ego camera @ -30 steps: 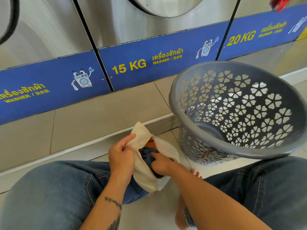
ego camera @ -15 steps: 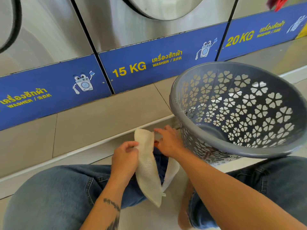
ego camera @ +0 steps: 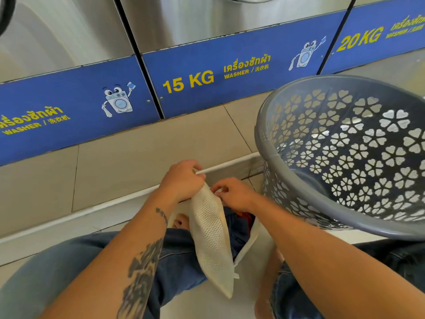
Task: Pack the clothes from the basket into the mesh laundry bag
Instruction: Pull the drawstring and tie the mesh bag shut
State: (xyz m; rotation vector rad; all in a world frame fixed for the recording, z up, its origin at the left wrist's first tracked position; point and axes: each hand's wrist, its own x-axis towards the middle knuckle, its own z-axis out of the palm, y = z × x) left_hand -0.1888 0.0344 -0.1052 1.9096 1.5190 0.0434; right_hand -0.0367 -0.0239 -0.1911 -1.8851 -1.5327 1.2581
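A cream mesh laundry bag (ego camera: 211,236) hangs between my knees, its mouth at the top. My left hand (ego camera: 181,180) grips the bag's upper left corner. My right hand (ego camera: 232,193) pinches the top edge at the mouth, just right of the left hand. Dark blue and orange clothes (ego camera: 239,223) show inside the gaping right side of the bag. The grey plastic basket (ego camera: 299,199) with flower-shaped holes leans tilted at the right; I see no clothes in it.
Steel washers with blue labelled panels (ego camera: 188,81) line the wall ahead, above a beige tiled step (ego camera: 128,162). My jeans-clad legs (ego camera: 69,272) frame the bag on both sides. A bare foot (ego camera: 180,223) shows behind the bag.
My right hand came out of the bag and now pinches its top edge. My left hand lifted the bag's corner higher, and the bag hangs longer and flatter.
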